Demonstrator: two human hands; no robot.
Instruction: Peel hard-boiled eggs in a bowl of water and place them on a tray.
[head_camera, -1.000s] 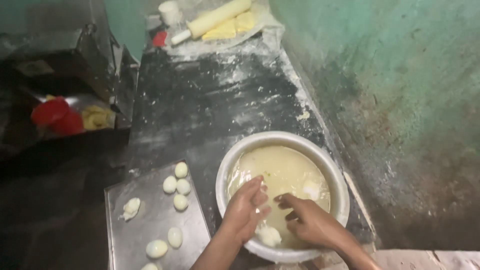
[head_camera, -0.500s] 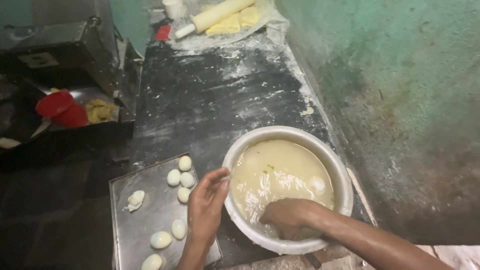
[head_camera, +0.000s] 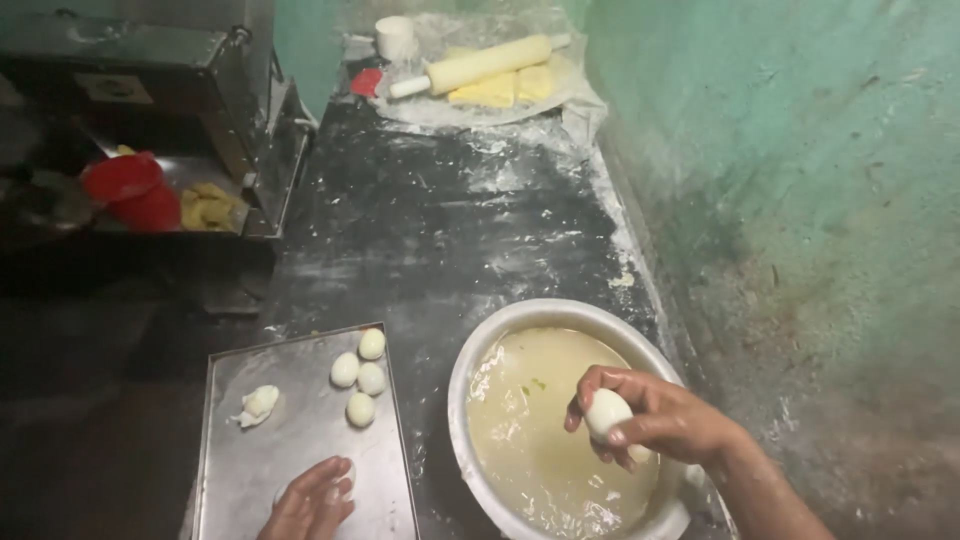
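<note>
A peeled white egg (head_camera: 607, 413) sits in the right hand (head_camera: 655, 417), the fingers curled and clamped around it, held just above the cloudy water in a big round metal bowl (head_camera: 470, 372) at the near right of the counter. Another pale lump shows under that hand at the water's edge — too hidden to tell what it is.

To the left of the bowl, nearly touching it, lies a flat metal tray (head_camera: 250, 480). The left hand (head_camera: 312, 503) rests on its near end, fingers bent together over something pale; whether it grips that thing cannot be told. Farther up the tray four peeled eggs (head_camera: 358, 376) lie in a close cluster, and to their left, apart from them, sits a broken white piece (head_camera: 256, 403).

The dark counter (head_camera: 430, 220) runs away from the bowl, dusted with white powder. At its far end a rolling pin (head_camera: 480, 65) lies across a plastic sheet with yellow slabs (head_camera: 505, 89) beside it, a small white cup (head_camera: 395, 36) and a red scrap (head_camera: 366, 81) to the left.

On the far left stands a metal machine (head_camera: 170, 70) — a red bowl (head_camera: 130, 190) and yellow bits (head_camera: 210, 205) sit on its shelf. A green wall (head_camera: 800, 180) runs along the right.
</note>
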